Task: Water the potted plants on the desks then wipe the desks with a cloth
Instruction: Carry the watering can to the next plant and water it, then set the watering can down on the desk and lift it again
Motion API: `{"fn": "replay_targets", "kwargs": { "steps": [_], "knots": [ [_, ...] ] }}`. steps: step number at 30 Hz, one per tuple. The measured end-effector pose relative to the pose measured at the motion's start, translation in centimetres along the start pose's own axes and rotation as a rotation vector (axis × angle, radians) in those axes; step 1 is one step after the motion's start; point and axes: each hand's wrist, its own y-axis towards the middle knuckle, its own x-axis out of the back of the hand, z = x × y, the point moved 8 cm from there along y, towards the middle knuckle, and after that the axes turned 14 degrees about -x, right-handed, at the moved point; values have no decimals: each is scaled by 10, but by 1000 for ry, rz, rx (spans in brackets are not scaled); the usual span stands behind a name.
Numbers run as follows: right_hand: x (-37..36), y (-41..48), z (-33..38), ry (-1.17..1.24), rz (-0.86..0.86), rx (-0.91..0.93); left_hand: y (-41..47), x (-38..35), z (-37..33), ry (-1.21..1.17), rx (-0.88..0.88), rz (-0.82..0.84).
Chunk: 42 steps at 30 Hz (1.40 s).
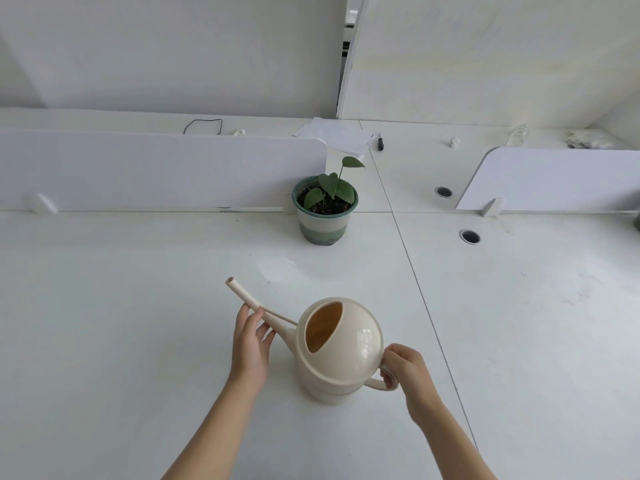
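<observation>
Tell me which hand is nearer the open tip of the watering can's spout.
Left. The left hand touches the spout just below its tip; the right hand grips the handle on the opposite side of the watering can.

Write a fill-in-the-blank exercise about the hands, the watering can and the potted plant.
The right hand grips the ____ of the watering can.
The left hand touches its ____.
The leaves of the potted plant are ____ in colour.
Missing words: handle, spout, green.
</observation>
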Motion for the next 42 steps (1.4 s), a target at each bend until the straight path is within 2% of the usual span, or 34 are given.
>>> {"fn": "replay_targets", "kwargs": {
  "steps": [9,13,17,23,34,42],
  "knots": [
    [-24,7,5,-31,102,55,-10,31,-15,10,-54,-110],
    [-26,8,3,-29,134,68,-13,40,-20,168,0,-139],
    [-13,14,12,21,104,102,-23,50,-35,348,-53,-171],
    [8,29,42,35,88,176,-34,56,-52,410,-134,-193],
    [1,76,111,27,62,222,40,-29,-66,429,-232,-33],
    [-21,143,166,84,55,164,119,-79,-4,466,-99,11]
  ]
}}
